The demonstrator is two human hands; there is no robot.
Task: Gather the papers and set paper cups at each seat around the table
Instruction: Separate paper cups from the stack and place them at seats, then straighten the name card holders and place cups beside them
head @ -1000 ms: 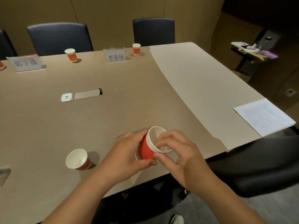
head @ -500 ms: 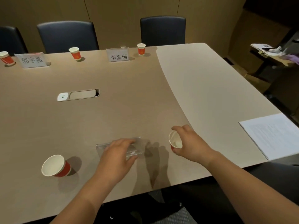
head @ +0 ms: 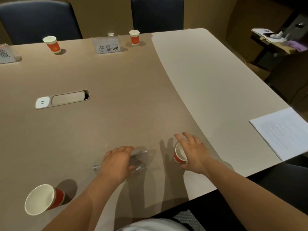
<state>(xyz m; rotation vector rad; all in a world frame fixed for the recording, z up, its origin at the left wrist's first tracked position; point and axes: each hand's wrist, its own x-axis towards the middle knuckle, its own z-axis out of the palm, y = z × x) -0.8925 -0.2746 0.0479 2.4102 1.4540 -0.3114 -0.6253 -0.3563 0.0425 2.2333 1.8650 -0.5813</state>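
Note:
A red paper cup [head: 178,155] stands upright on the table [head: 126,90] near the front edge. My right hand [head: 194,154] is beside it with fingers spread, the thumb low at its side. My left hand [head: 116,162] is curled over a clear acrylic name stand [head: 141,157] lying just left of that cup. Another red cup [head: 40,198] stands at the near left. Two more red cups [head: 53,45] [head: 134,37] stand at the far seats. A stack of printed papers [head: 281,132] lies at the table's right edge.
A name card [head: 108,47] stands at the far side, and part of another [head: 5,55] shows at the left edge. A power socket panel [head: 62,99] is set into the tabletop. Two dark chairs [head: 38,19] [head: 156,14] face me. A cluttered side table [head: 275,39] stands at the right.
My right hand carried the cup away from the left hand, set it down on the right and spread its fingers. My left hand dropped onto the clear name stand.

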